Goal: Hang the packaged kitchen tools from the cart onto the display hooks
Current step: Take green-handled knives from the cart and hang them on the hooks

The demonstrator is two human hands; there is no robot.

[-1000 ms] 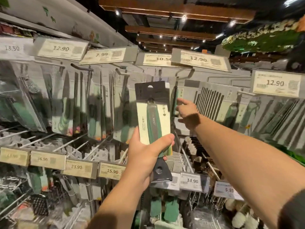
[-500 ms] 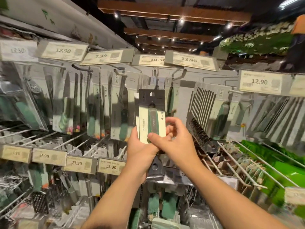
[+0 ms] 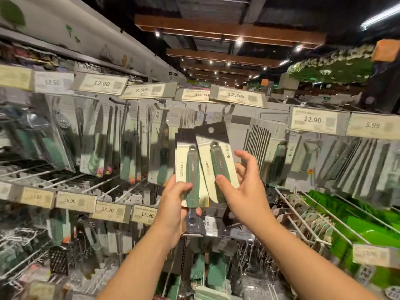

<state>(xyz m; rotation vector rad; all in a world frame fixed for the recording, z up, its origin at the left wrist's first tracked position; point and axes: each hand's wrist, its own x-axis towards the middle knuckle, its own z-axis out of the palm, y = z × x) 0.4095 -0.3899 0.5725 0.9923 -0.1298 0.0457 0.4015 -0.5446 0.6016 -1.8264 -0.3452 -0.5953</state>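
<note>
Two carded kitchen tools with green handles are held up before the display wall. My left hand (image 3: 176, 203) grips the lower part of the left package (image 3: 187, 158), whose dark tool head sticks out below my fingers. My right hand (image 3: 244, 191) pinches the right package (image 3: 217, 156), which is tilted left and overlaps the first; its black top with a hang hole sits highest. Just above them, empty grey display hooks (image 3: 229, 110) jut out under the 10.50 and 12.90 price tags. The cart is out of view.
Rows of hanging packaged tools fill the wall left and right, with price tags (image 3: 237, 96) on hook ends. Long bare wire hooks (image 3: 303, 221) point toward me at lower right. Green products (image 3: 355, 215) lie at right. More hooks and price tags sit below my hands.
My right hand came back from the wall, met the left hand, and now holds a second package pulled apart from the first. Both packages have risen slightly toward the hooks.
</note>
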